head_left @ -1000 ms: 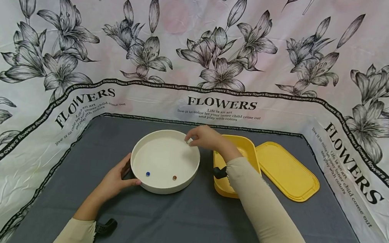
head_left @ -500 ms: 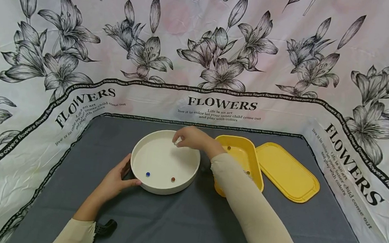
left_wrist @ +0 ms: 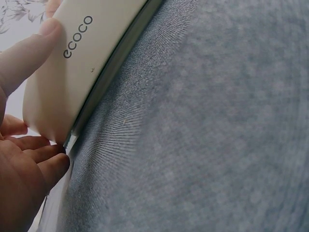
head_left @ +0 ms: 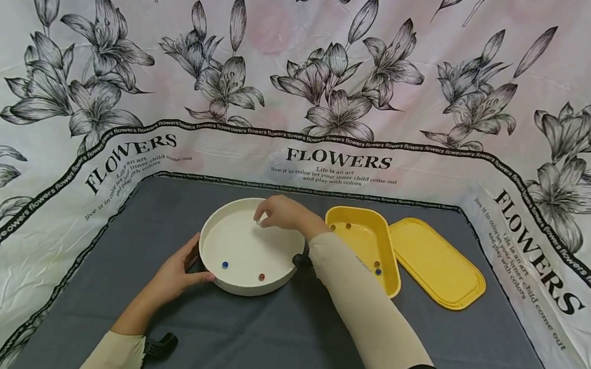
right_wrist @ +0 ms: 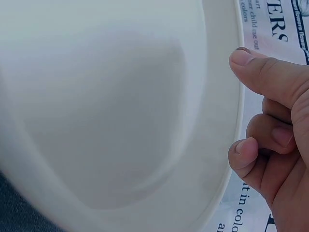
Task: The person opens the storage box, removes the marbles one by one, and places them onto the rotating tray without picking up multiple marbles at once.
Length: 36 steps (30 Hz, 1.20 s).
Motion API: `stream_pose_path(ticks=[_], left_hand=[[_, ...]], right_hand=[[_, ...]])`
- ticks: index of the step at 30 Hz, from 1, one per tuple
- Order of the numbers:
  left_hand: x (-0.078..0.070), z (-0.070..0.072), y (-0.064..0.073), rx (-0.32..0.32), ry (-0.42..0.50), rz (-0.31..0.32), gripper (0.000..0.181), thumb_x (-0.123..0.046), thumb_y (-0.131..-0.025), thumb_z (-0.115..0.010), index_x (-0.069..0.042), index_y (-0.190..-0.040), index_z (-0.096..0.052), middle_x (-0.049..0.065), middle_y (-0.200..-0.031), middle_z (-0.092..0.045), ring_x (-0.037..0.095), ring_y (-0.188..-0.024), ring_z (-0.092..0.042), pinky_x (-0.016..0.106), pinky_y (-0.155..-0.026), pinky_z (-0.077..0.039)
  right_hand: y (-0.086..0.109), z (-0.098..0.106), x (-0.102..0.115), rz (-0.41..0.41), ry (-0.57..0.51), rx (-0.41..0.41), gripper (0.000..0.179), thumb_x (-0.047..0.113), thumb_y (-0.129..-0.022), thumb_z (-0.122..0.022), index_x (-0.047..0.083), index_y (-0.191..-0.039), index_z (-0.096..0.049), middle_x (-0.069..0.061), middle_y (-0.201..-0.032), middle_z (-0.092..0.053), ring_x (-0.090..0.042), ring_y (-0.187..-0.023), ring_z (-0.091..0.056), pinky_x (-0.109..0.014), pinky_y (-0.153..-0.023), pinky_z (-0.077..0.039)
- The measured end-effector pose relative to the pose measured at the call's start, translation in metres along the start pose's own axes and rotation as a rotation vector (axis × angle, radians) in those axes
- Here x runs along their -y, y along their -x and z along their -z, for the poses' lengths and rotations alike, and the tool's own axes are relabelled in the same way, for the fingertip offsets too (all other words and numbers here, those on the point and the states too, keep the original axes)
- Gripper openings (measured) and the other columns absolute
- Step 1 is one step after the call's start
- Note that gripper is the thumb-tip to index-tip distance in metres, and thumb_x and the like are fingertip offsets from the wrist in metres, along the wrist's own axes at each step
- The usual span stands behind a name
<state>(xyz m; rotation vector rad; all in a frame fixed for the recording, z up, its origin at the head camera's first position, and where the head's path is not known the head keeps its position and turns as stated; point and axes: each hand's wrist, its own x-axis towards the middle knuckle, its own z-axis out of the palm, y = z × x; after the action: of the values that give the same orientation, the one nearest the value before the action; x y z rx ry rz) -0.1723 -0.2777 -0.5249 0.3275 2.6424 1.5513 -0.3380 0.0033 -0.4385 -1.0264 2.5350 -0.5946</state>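
A round white tray (head_left: 248,245) with a low wall lies on the table; a blue marble (head_left: 225,265) and a reddish-brown marble (head_left: 261,277) sit inside it. My left hand (head_left: 174,272) holds the tray's left side, thumb along the front wall and fingers around the side. In the left wrist view the wall (left_wrist: 82,72) reads "ecoco". Over the tray's far right part is my right hand (head_left: 285,213), thumb and forefinger together, with a small pale marble (head_left: 258,223) at their tips. The right wrist view shows the other fingers (right_wrist: 244,152) curled in; the marble is hidden there.
Right of the tray stands an open yellow box (head_left: 364,237) with several marbles, partly covered by my right sleeve (head_left: 364,302). Its yellow lid (head_left: 436,264) lies flat to its right. Grey cloth (head_left: 260,345) covers the table, with a white flowered border (head_left: 336,167) behind.
My right hand has moved left, from the tray's far right rim to over its inside. The reddish-brown marble has rolled slightly nearer. More of the yellow box shows. My left hand stays put.
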Motion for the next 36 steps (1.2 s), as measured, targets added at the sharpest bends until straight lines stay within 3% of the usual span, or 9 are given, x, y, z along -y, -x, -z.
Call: stream_pose_path(ticks=[13, 21, 28, 36], left_hand=[[0.001, -0.001, -0.001, 0.004, 0.014, -0.003, 0.118, -0.032, -0.081, -0.089, -0.004, -0.165, -0.010, 0.021, -0.169, -0.019, 0.041, -0.153, -0.027, 0.053, -0.122, -0.030], [-0.002, -0.001, -0.002, 0.008, 0.000, -0.002, 0.120, -0.036, -0.081, -0.088, -0.003, -0.165, -0.008, 0.020, -0.170, -0.017, 0.040, -0.153, -0.026, 0.053, -0.121, -0.031], [-0.001, -0.002, -0.001, 0.002, 0.005, -0.007, 0.117, -0.030, -0.082, -0.088, -0.003, -0.165, -0.010, 0.022, -0.168, -0.020, 0.041, -0.153, -0.026, 0.053, -0.122, -0.030], [-0.003, 0.000, 0.000, 0.002, -0.003, -0.015, 0.117, -0.030, -0.081, -0.088, -0.005, -0.165, -0.010, 0.021, -0.168, -0.023, 0.039, -0.154, -0.026, 0.051, -0.121, -0.031]], right_hand=[[-0.008, -0.008, -0.001, 0.009, 0.021, 0.024, 0.023, 0.023, -0.097, -0.074, 0.017, -0.119, -0.077, 0.006, -0.097, -0.067, -0.016, -0.089, -0.056, -0.028, -0.071, -0.052], [-0.001, -0.002, 0.004, 0.015, 0.047, 0.021, 0.026, 0.022, -0.098, -0.073, 0.015, -0.123, -0.075, 0.005, -0.098, -0.066, -0.015, -0.088, -0.056, -0.027, -0.070, -0.051], [0.026, 0.018, 0.003, 0.026, 0.075, -0.040, 0.028, 0.022, -0.100, -0.070, 0.016, -0.127, -0.073, 0.004, -0.102, -0.070, -0.019, -0.088, -0.059, -0.032, -0.073, -0.055], [0.068, 0.046, -0.027, -0.059, 0.088, -0.187, 0.023, 0.028, -0.100, -0.069, 0.022, -0.122, -0.075, 0.003, -0.119, -0.073, -0.016, -0.103, -0.068, -0.036, -0.086, -0.060]])
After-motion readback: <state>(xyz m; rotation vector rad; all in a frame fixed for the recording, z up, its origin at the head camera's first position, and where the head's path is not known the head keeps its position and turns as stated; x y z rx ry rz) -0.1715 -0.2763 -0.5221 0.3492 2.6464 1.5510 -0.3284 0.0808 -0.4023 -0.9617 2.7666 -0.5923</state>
